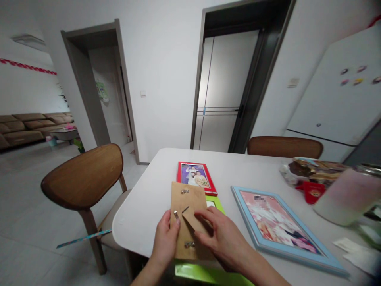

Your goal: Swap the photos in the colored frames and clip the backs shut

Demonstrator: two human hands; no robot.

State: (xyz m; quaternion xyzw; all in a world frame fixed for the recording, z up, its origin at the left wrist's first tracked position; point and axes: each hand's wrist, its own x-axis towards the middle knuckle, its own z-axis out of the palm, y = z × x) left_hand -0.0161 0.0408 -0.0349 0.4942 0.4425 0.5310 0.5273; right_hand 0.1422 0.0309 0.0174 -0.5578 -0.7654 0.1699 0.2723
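A brown frame backing board [190,198] with small metal clips stands tilted over the table, its back facing me. My left hand [165,236] grips its left edge, thumb on the board near a clip. My right hand [222,234] pinches the raised stand flap [192,220] at the board's middle between thumb and fingers. Beneath lies a lime-green picture frame [196,271], mostly hidden by the board and my right hand. Just beyond, a red picture frame [212,183] holds a photo of people. To the right of my right hand lies a light-blue picture frame [248,228] with a photo.
The white table [143,216] has a rounded left corner. On its right are a pinkish jar [342,196], a red packet [314,192], plastic-wrapped items [297,169] and white tissue [357,250]. Wooden chairs stand at left [86,174] and at the far side [284,147].
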